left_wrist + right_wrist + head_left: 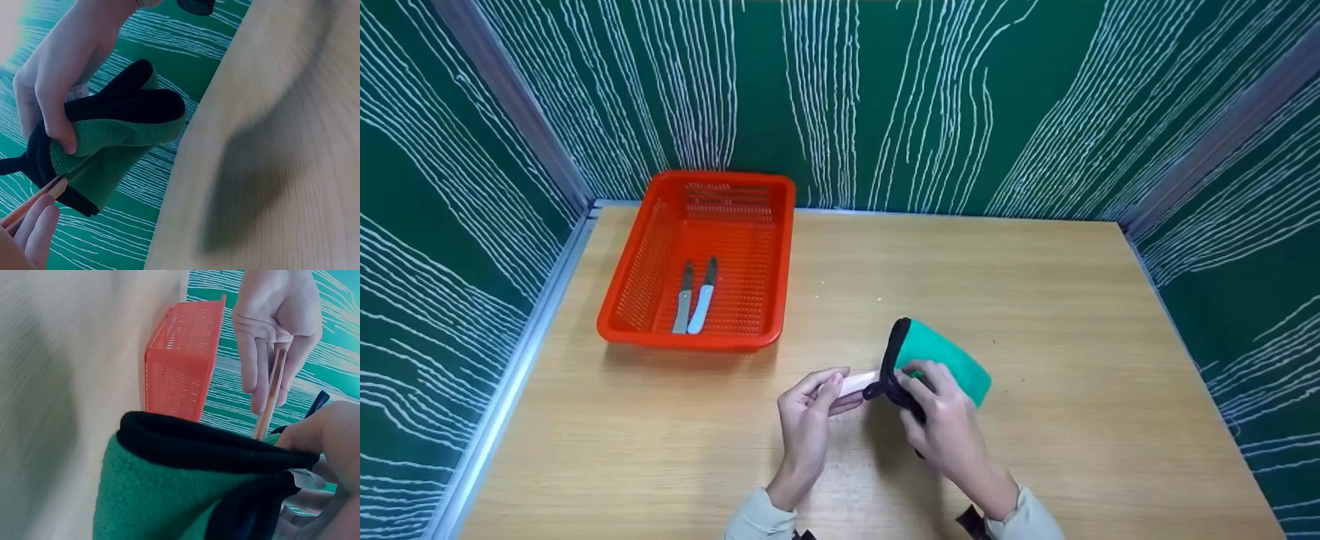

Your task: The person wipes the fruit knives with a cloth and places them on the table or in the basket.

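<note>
My left hand (806, 416) pinches a slim pink-handled knife (856, 384) between thumb and fingers. In the right wrist view a dark slot runs along the knife's handle (274, 394); its far end meets the cloth. A folded green cloth (949, 360) with thick black edging and a black hanging loop is gripped by my right hand (949, 424), held up over the table. The cloth (121, 135) sags in folds in the left wrist view, wrapped close about the knife's end. A small white label (306, 479) sticks out by the right fingers.
At the back left of the wooden table (1035, 300) stands a red plastic basket (619, 307). Inside it lie a grey-handled knife (682, 307) and a pale blue-handled knife (702, 307). Green walls with white wavy lines (769, 90) enclose the back and sides.
</note>
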### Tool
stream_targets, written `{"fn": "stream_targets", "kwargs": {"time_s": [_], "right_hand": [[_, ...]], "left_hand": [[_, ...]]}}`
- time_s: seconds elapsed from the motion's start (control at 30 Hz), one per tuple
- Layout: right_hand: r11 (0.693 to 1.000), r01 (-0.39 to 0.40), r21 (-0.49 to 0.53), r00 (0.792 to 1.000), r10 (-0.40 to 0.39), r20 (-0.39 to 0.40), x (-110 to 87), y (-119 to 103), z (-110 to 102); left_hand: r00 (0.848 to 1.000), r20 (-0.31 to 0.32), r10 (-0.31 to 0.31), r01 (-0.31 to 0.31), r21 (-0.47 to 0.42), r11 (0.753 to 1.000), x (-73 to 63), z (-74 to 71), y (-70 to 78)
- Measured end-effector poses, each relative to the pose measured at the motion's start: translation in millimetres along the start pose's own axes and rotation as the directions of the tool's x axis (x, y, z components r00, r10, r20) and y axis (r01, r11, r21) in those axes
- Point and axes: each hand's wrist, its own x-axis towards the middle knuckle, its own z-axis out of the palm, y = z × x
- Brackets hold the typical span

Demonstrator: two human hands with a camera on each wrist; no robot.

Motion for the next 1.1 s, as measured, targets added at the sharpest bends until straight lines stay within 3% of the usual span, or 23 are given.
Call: {"fn": "stream_targets", "kwargs": {"time_s": [0.4,0.7,0.93,1.1], "right_hand": [[0.999,0.02,-0.033,0.999,-0.021,-0.037,-1.7,8,-2],[1.0,-0.007,0.006,1.0,0.007,0.005,-7.6,23,-7],[0.992,-0.129,0.011,0.991,0.128,0.033,-11.4,44,-17],[0.96,-0.269,0.072,0.963,0.268,0.026,-14.1,60,-27]], "left_hand": [[0.999,0.033,-0.013,0.014,-0.043,0.999,1.6,-4.6,3.0],[0.999,0.018,-0.03,0.03,-0.013,0.999,3.7,-8.7,8.9],[1.0,0.02,0.017,-0.017,0.048,0.999,5.0,-11.5,15.2],[0.999,0.041,0.017,-0.02,0.075,0.997,6.3,-12.0,17.0]]}}
